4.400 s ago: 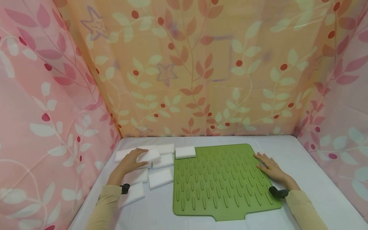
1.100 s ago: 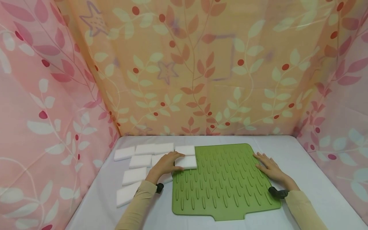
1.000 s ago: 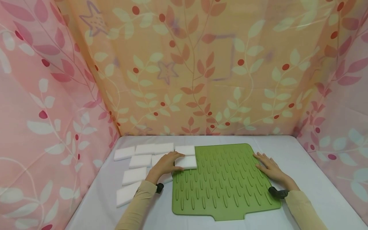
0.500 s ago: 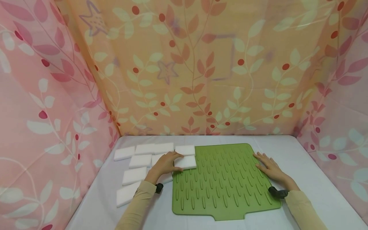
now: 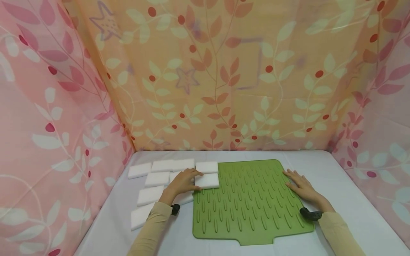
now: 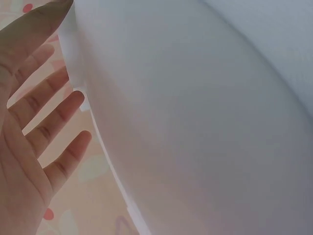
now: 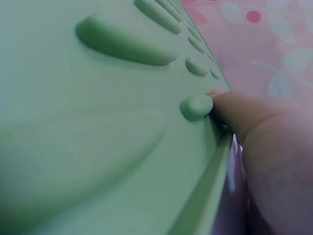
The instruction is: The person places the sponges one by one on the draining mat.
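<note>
Left hand (image 5: 181, 184), fingers parted, partly covers a white block (image 5: 207, 181), grip unclear; right hand (image 5: 302, 187), fingers extended, touches a green mat (image 5: 253, 199).

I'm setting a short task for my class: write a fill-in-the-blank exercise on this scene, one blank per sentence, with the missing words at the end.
1. The ridged mat is coloured ____.
2. Altogether, ____ white sponge blocks lie on the mat.
3. The left hand is at the ____ (nearer or farther from the head camera) of those blocks.
4. From the head camera, the right hand lies at the mat's ____ side edge.

Missing words: green; two; nearer; right.
</note>
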